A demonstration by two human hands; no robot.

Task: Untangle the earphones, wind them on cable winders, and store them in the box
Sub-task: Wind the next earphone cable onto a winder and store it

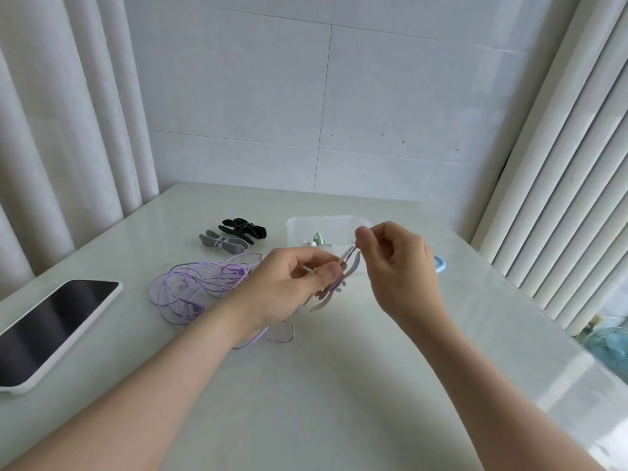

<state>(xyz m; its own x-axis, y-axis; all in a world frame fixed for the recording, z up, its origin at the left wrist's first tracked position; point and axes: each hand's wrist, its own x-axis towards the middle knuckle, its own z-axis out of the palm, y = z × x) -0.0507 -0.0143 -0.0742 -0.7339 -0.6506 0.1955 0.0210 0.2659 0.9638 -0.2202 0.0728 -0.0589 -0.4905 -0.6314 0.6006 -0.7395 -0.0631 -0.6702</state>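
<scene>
A tangled pile of purple earphones [190, 287] lies on the table left of my hands, with a loop of cord trailing under my left wrist. My left hand [292, 283] pinches a pale purple cable winder [334, 283] held above the table. My right hand [394, 263] pinches one upper wing of the same winder between thumb and forefinger. A clear plastic box [299, 229] stands behind my hands, holding a green winder with white earphones [317, 240]. A grey winder [222, 242] and a black winder [243, 229] lie at the back left.
A phone [51, 331] in a white case lies screen up near the table's left edge. A blue lid [440, 265] peeks out behind my right hand. Curtains hang on the left, vertical blinds on the right, a tiled wall behind.
</scene>
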